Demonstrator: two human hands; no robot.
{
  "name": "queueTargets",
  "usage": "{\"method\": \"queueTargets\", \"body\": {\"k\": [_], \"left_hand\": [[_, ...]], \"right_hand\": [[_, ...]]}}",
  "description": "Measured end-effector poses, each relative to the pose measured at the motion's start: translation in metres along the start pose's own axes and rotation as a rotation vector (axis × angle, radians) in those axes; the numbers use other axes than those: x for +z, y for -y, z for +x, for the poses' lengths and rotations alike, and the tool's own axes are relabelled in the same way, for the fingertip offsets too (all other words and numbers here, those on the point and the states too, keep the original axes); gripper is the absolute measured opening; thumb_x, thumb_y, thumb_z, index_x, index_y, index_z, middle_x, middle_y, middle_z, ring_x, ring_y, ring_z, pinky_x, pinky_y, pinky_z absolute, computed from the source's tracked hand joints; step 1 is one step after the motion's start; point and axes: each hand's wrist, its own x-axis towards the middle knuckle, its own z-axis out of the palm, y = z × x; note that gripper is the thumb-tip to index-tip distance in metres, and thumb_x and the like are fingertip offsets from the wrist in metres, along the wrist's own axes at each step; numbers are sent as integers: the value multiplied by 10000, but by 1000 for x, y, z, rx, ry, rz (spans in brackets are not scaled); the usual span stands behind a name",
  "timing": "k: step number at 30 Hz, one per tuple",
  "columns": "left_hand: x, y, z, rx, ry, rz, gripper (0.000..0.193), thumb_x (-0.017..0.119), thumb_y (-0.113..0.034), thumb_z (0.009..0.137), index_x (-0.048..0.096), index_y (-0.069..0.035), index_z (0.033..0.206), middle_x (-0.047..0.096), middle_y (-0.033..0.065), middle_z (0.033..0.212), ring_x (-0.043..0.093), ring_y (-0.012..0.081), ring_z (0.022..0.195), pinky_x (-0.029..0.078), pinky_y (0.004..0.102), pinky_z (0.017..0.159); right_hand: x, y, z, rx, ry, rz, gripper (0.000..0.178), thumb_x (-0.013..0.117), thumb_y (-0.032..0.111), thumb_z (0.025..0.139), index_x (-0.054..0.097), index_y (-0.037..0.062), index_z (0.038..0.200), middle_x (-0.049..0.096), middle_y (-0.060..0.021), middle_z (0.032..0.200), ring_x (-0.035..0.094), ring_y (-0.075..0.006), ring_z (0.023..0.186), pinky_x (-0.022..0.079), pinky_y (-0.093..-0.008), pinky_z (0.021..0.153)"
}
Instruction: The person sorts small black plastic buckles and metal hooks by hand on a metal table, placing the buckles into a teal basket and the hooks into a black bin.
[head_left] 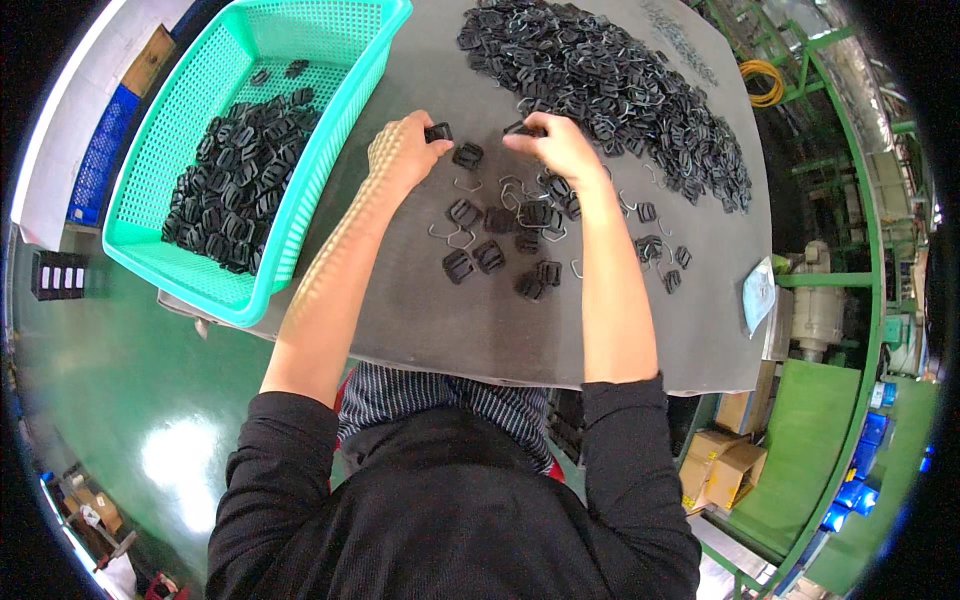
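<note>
My left hand (pixel 404 148) pinches a black plastic buckle (pixel 438 132) between thumb and fingers, beside the rim of the green basket (pixel 312 170). Across a short gap to the right, my right hand (pixel 562 148) grips another black buckle (pixel 520 128), partly covered by its fingers. A single loose buckle (pixel 467 154) lies on the table between the two hands. Nearer to me, several more buckles (pixel 488 255) are scattered with bent metal wire hooks (pixel 452 236). Black buckles (pixel 240 165) also fill part of the basket's bottom.
A large heap of buckles and wire hooks (pixel 610 80) covers the far right of the grey table (pixel 400 320). At its right edge lies a light blue packet (pixel 759 296). Green metal framing (pixel 875 300) and cardboard boxes (pixel 722 468) stand beyond on the right.
</note>
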Motion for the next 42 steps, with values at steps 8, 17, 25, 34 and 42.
{"method": "queueTargets", "body": {"k": [8,17,25,34,42], "left_hand": [[-33,8,-42,-198,434,-1498,289,523,-340,915,549,-95,1065,583,-9,879,515,48,655,317,144,403],[-10,-38,-70,-26,181,39,367,708,-368,718,626,-48,878,634,153,899,614,321,878,481,437,751],[-114,-53,-113,53,-212,31,239,640,-280,774,585,-60,849,617,152,843,610,322,770,477,411,655],[-185,-2,-124,272,-794,123,258,621,-198,807,585,-75,1031,597,128,984,588,289,897,471,375,764],[-8,-26,-148,217,0,64,371,704,-330,723,567,-35,900,561,111,909,556,298,934,483,397,747]], "right_hand": [[16,8,-13,56,25,900,209,639,251,824,603,89,950,527,41,707,455,-62,581,285,-190,431],[51,38,12,-49,-37,-450,492,776,470,572,669,61,824,658,-139,910,628,-312,875,496,-409,757],[26,143,27,-422,3,-116,326,751,289,663,614,11,766,495,9,597,459,-89,579,385,-258,529],[13,240,-33,-665,-3,133,524,672,255,792,477,-5,1203,566,-187,1155,581,-237,1012,458,-345,884],[48,55,-104,78,-165,-574,348,759,318,667,633,64,867,657,-134,869,627,-302,871,485,-404,744]]}}
